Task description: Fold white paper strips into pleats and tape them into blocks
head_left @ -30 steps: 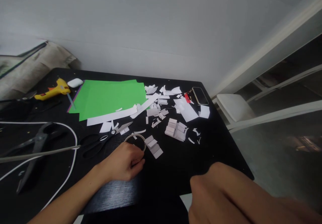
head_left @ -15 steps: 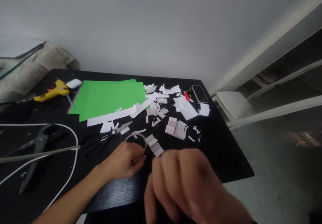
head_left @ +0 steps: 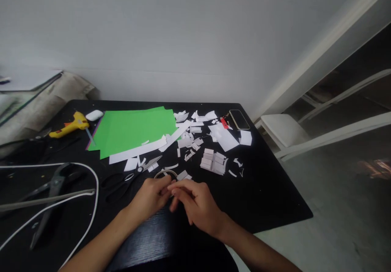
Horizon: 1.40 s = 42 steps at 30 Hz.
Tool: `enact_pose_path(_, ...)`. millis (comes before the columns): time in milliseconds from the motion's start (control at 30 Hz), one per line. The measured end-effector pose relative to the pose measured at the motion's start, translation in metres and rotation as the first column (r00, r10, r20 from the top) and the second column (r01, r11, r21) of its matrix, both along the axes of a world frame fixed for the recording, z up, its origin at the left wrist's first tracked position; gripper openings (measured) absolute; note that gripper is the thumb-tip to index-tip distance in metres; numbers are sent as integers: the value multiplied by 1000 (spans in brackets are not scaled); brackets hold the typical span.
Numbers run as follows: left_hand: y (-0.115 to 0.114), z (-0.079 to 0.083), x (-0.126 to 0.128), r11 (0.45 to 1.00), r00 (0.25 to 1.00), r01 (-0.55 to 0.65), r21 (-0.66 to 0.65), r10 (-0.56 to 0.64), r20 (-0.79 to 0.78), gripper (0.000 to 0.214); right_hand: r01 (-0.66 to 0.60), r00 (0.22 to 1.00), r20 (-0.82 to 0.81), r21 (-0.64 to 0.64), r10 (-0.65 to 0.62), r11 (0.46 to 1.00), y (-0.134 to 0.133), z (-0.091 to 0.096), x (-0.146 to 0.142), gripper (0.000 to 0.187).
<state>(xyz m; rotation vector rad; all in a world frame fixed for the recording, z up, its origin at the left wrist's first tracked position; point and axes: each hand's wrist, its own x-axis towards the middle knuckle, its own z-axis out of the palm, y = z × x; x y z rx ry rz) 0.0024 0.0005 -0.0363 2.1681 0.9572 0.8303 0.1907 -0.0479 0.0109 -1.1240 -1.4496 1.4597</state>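
My left hand (head_left: 151,196) rests on the black table (head_left: 269,198) with its fingers curled round a thin ring of tape (head_left: 166,173), most of which the hands hide. My right hand (head_left: 198,205) lies right beside it, fingertips touching the left hand's fingers and the ring; its fingers are bent together. Small folded white paper pieces (head_left: 214,162) lie just beyond the hands. Black-handled scissors (head_left: 131,176) lie to the left of my left hand.
Green paper sheets (head_left: 134,127) and white strips and scraps (head_left: 189,135) cover the far middle. A yellow glue gun (head_left: 70,126), pliers (head_left: 51,186) and a white cable (head_left: 91,182) sit at the left. A phone (head_left: 238,119) lies far right; a white chair (head_left: 282,131) stands beyond the edge.
My right hand came in from the lower right, close to the camera, and now meets my left hand at the tape ring. The view tilted slightly.
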Motion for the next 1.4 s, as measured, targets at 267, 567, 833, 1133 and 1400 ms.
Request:
enact_pose_path(267, 2, 14, 4, 988, 978, -55, 145, 82, -190, 7, 13, 815, 488, 526, -314, 850, 6, -25, 9, 6)
enact_pose_path(567, 3, 10, -6, 990, 938, -6, 144, 56, -343, 71, 13, 802, 500, 533, -327, 846, -2, -51, 24, 38)
enact_pose_path(833, 9, 11, -9, 988, 943, -22, 150, 71, -325, 62, 146, 823, 375, 585, -426, 798, -9, -55, 26, 34)
enact_pose_path(1133, 12, 9, -11, 971, 942, -109, 212, 169, -288, 44, 141, 838, 345, 612, -423, 778, -7, -61, 27, 34)
enact_pose_path(1400, 15, -2, -9, 977, 963, -83, 198, 130, -237, 22, 144, 826, 362, 606, -432, 782, -7, -62, 26, 36)
